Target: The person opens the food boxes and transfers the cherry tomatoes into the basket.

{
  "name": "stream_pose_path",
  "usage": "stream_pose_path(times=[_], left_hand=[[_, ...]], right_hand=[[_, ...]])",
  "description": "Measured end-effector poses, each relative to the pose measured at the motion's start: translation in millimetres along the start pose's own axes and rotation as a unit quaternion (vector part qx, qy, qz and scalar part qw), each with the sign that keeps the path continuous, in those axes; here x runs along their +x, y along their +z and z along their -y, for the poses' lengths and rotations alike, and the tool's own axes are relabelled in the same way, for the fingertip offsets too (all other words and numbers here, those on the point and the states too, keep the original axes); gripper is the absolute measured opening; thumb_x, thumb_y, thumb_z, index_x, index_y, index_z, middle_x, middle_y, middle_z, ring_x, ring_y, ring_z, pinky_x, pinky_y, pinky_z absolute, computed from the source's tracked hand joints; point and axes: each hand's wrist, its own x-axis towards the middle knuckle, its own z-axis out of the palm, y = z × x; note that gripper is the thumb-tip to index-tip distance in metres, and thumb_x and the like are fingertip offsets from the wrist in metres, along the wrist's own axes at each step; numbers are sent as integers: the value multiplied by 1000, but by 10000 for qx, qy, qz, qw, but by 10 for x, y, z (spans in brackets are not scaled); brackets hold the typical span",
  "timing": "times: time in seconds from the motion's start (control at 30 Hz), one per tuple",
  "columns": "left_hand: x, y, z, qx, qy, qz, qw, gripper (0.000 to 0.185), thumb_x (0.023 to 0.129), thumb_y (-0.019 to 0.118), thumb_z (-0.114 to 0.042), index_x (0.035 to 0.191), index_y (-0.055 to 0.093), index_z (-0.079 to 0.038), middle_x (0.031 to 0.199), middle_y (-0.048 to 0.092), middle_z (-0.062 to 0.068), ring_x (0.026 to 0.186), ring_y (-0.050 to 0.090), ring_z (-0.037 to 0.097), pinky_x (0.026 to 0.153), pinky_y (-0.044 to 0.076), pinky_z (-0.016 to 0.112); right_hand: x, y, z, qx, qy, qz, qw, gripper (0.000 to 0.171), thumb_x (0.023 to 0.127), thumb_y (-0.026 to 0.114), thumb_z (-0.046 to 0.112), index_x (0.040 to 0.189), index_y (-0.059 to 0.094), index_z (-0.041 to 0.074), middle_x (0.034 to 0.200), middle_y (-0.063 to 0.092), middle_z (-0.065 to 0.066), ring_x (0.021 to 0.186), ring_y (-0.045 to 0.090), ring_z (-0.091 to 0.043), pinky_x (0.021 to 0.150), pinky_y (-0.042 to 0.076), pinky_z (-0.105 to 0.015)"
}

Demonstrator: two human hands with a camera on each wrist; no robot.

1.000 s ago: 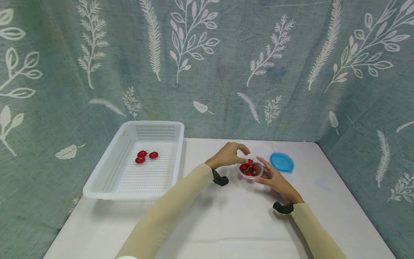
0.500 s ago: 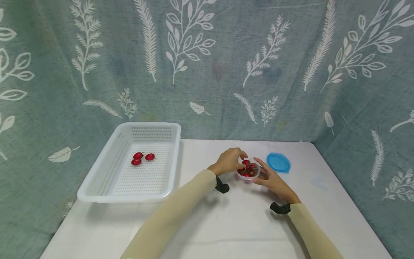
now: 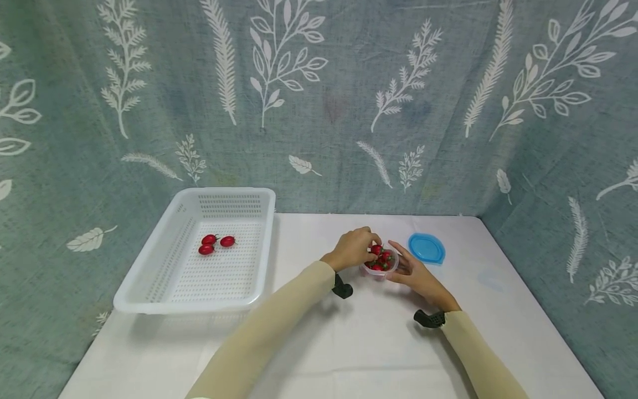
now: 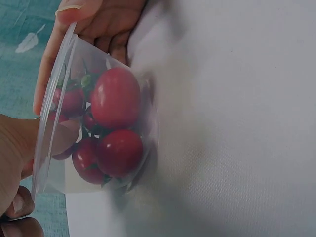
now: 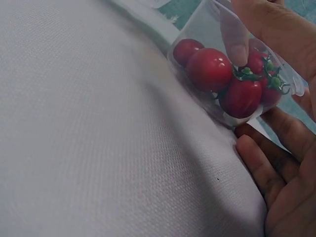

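In the head view, a small clear plastic container (image 3: 380, 272) of red cherry tomatoes (image 4: 117, 98) with green stems stands on the white table. My left hand (image 3: 353, 247) reaches over its rim from the left, thumb inside, and pinches a cherry tomato (image 3: 376, 250) at the top; the contact is partly hidden. My right hand (image 3: 421, 280) holds the container from the right, thumb and fingers spread around its side. Through the clear wall, the right wrist view shows a fingertip (image 5: 238, 52) among the tomatoes. A blue lid (image 3: 426, 247) lies behind my right hand.
A white perforated basket (image 3: 269, 244) stands at the left, with three cherry tomatoes (image 3: 206, 250) on its floor. A leaf-patterned grey-green cloth (image 3: 319, 111) hangs behind the table and along both sides.
My left hand has dipped into the container and its fingers have closed on a tomato near the top. My right hand stays at the container. The head view has shifted slightly.
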Motion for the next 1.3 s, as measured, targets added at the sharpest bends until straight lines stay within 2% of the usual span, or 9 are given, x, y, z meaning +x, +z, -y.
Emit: stream_pose_path(times=[0.33,0.5,0.63,0.8,1.13,1.3], left_hand=[[-12,-5,7,35,76,-104,9999,31,91,82,-34,118,75,-18,105,64,-2,80,59,10,71,50,29],[-33,-49,25,-318,164,-181,9992,27,92,81,-33,112,74,-18,105,68,-5,86,64,11,71,52,27],[-41,-77,44,-610,199,-184,9978,23,92,80,-34,109,73,-20,106,71,-7,84,64,8,69,51,26],[-47,-84,81,-695,198,-156,9973,24,92,79,-35,110,70,-21,106,72,-8,83,63,5,69,51,26],[-118,-182,125,-891,157,-90,9959,28,95,76,-35,115,73,-16,101,71,-6,95,69,18,72,52,28],[-119,-248,182,-986,267,-141,9947,27,96,74,-36,116,71,-17,103,73,-3,88,68,13,72,52,29]], right_hand=[[6,3,-6,5,-55,-1,10000,97,93,79,28,166,16,32,167,27,-13,143,42,-42,113,35,-60],[3,9,13,-12,-28,9,10000,98,93,80,29,166,16,32,167,26,-14,142,43,-43,112,34,-61],[-6,5,7,-14,-34,-9,10000,96,93,79,29,166,17,33,166,29,-13,142,44,-42,113,34,-62],[-10,7,-12,6,-85,-15,10000,94,94,79,26,166,18,32,165,31,-13,143,43,-40,113,33,-61],[-7,26,14,51,-56,19,10000,96,93,79,27,166,16,30,166,29,-15,145,40,-41,113,33,-61],[-8,23,24,100,-37,33,9999,98,93,80,28,167,15,29,166,27,-17,146,37,-43,112,35,-61]])
